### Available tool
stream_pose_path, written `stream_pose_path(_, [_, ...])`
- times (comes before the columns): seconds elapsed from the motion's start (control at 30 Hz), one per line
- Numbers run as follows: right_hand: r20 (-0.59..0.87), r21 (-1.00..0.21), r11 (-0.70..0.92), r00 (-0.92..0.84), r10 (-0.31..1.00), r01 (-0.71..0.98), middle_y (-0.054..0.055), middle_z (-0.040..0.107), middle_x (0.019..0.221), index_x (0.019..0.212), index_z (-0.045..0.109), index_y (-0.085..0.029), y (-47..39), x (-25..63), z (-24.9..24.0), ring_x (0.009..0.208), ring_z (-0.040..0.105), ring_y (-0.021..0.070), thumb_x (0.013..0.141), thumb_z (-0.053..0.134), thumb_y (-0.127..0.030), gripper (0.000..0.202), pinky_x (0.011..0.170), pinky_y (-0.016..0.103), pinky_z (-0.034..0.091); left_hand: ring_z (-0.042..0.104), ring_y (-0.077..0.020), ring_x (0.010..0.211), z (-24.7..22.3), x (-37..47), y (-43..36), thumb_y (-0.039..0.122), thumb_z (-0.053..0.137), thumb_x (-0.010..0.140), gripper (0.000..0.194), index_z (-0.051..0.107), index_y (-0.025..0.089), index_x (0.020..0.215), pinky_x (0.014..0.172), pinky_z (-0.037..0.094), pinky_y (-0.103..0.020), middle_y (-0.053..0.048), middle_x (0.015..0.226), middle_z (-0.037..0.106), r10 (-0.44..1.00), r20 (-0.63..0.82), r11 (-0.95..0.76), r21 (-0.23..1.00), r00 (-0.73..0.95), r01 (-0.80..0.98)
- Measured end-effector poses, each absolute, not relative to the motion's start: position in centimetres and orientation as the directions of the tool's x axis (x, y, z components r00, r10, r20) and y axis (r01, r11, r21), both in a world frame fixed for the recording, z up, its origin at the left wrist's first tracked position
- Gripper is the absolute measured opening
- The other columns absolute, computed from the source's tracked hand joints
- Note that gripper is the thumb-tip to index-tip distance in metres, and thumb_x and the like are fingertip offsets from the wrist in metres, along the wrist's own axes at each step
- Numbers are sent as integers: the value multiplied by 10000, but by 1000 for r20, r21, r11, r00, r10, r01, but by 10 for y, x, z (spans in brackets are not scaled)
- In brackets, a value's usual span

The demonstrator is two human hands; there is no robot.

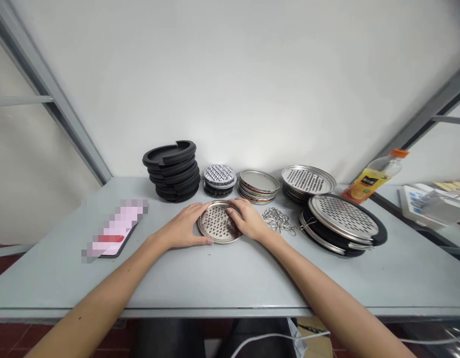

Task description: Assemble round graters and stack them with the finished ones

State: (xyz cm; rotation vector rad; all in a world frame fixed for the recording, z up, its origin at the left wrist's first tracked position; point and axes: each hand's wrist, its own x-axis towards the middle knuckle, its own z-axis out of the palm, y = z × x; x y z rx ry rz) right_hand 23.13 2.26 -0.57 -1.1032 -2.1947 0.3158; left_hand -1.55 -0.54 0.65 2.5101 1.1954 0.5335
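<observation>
I see the perforated metal disc [218, 223] flat on the tabletop [215, 283], in front of the small grater stack [220, 176]. My left hand [183, 226] cups its left edge, fingers partly spread. My right hand [250, 220] holds its right side, fingers curved, thumb over the face. The wire hooks [279, 220] lie just right.

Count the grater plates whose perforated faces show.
4: one between the left hand and right hand, one atop the short stack beside the black rings, one atop the rightmost pile, one on the stack just behind that pile. More may be hidden beneath.
</observation>
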Motion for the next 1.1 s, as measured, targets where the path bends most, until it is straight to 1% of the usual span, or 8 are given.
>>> stream_pose_path(0.1, [425, -505, 599, -426, 799, 621, 131, 661, 1107, 1132, 607, -145, 22, 231, -5, 1082, 569, 236, 936, 459, -281, 281, 972, 390, 425, 323, -323, 1372, 4, -16, -5, 624, 717, 687, 1002, 266, 227, 1488, 1135, 285, -474, -112, 1493, 366, 793, 197, -599, 426, 577, 678])
stream_pose_path(0.27, [406, -561, 579, -413, 815, 591, 110, 679, 1057, 1146, 600, -156, 21, 229, -4, 1015, 604, 228, 921, 480, -270, 279, 924, 382, 451, 352, -329, 1353, 4, -14, -6, 604, 713, 707, 941, 312, 232, 1472, 1122, 308, -480, -109, 1473, 401, 794, 205, -597, 443, 573, 668])
stream_pose_path(0.53, [375, -627, 532, -378, 846, 569, 110, 685, 1078, 1179, 585, -151, 22, 229, -7, 1013, 624, 239, 897, 514, -319, 336, 928, 402, 458, 362, -329, 1347, 5, -14, -8, 574, 728, 707, 930, 318, 234, 1469, 1117, 321, -473, -114, 1467, 401, 809, 191, -568, 492, 555, 659])
stream_pose_path(0.73, [347, -662, 496, -358, 867, 561, 119, 687, 1116, 1292, 499, -134, 20, 230, -8, 1083, 611, 271, 869, 550, -337, 472, 973, 443, 439, 354, -326, 1353, 7, -13, -9, 581, 728, 703, 947, 298, 240, 1475, 1125, 313, -470, -111, 1475, 387, 801, 186, -574, 508, 568, 642])
stream_pose_path(0.93, [345, -685, 487, -348, 872, 542, 116, 694, 1111, 1279, 517, -145, 20, 230, -7, 1076, 624, 269, 857, 570, -330, 464, 968, 442, 450, 354, -331, 1355, 8, -14, -9, 558, 741, 701, 954, 286, 250, 1481, 1123, 311, -478, -105, 1486, 379, 802, 182, -572, 511, 570, 642])
stream_pose_path(1.1, [343, -697, 483, -345, 874, 531, 110, 698, 1107, 1268, 526, -147, 19, 230, -8, 1070, 629, 262, 846, 585, -323, 461, 965, 434, 452, 332, -324, 1376, 8, -15, -8, 583, 727, 701, 961, 285, 238, 1481, 1134, 296, -470, -100, 1511, 349, 802, 165, -569, 506, 574, 648])
